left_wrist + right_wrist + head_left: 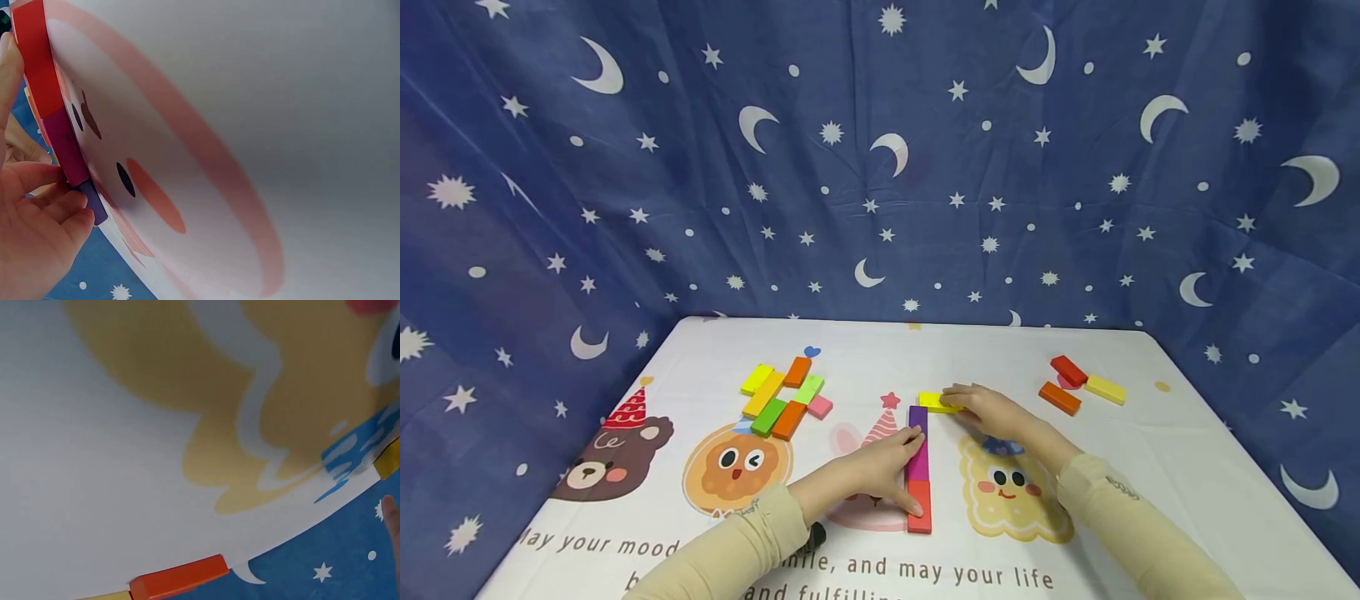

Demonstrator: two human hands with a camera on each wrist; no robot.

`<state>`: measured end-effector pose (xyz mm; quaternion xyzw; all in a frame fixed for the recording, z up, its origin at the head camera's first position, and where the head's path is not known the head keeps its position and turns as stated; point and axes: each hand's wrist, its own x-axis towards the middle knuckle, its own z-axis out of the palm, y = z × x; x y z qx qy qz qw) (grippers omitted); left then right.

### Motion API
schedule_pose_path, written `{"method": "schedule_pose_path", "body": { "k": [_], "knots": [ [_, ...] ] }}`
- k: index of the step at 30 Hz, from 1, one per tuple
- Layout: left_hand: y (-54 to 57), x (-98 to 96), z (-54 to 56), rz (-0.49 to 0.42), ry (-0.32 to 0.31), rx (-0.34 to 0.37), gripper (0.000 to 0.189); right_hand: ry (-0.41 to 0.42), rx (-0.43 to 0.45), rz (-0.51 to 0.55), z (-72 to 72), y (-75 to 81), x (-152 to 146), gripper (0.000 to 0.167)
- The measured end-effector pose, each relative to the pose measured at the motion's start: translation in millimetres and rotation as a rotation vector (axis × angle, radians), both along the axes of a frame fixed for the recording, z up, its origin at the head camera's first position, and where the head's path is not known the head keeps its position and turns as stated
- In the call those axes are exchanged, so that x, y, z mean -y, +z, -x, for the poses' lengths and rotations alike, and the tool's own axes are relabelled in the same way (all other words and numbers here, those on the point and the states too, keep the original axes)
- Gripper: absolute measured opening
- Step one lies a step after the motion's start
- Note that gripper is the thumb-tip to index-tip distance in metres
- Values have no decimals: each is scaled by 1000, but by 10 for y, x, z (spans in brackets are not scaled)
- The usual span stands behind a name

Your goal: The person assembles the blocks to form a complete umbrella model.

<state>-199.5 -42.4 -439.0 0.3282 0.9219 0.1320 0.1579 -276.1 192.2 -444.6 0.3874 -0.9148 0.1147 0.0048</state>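
In the head view a purple block (918, 417), a magenta block (918, 467) and a red block (919, 523) lie end to end in a straight row. My left hand (880, 468) holds this row from its left side, with the thumb on the red block and fingers on the purple one. The left wrist view shows its fingertips (78, 215) curled at the purple block (94, 203). Just beyond the row's far end lies a yellow block (931, 402) set crosswise. My right hand (988, 410) pinches that block's right end.
At the back left lies a group of blocks, among them a dark green one (769, 417) and a pink one (821, 407). Back right are a red block (1069, 371), an orange block (1060, 398) and a pale yellow block (1106, 390). A printed white cloth (1120, 500) covers the table.
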Motion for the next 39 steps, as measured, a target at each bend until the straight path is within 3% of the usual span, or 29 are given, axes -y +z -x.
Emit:
{"method": "schedule_pose_path", "body": {
  "k": [7, 13, 21, 39],
  "knots": [
    [24, 1, 4, -1, -8, -10, 107, 86, 76, 24, -67, 6, 62, 37],
    [19, -13, 5, 0, -11, -10, 107, 135, 91, 2, -81, 21, 119, 39],
    [-15, -18, -27, -3, 7, 0, 108, 112, 126, -90, -132, 34, 177, 44],
    [27, -20, -16, 18, -2, -7, 107, 122, 136, -82, -94, 65, 188, 49]
  ]
}}
